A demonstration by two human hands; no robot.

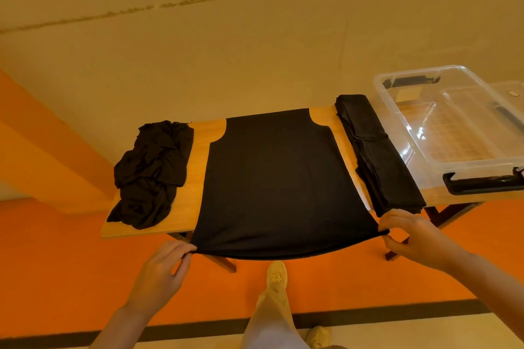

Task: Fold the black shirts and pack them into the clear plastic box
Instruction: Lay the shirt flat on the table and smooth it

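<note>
Black shirt (272, 178), two pinching hands (158, 272)

Tabletop: crumpled shirts (150, 170) occupying the left end, folded stack (377, 153) lying just beside the clear box (442, 122) at right. Bare wood strips (195, 167) flanking the spread shirt (278, 181) are staying passable.

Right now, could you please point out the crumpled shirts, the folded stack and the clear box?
crumpled shirts (151, 167), head view, middle of the heap
folded stack (377, 150), head view, top of the pile
clear box (419, 150), head view, near left rim
</note>
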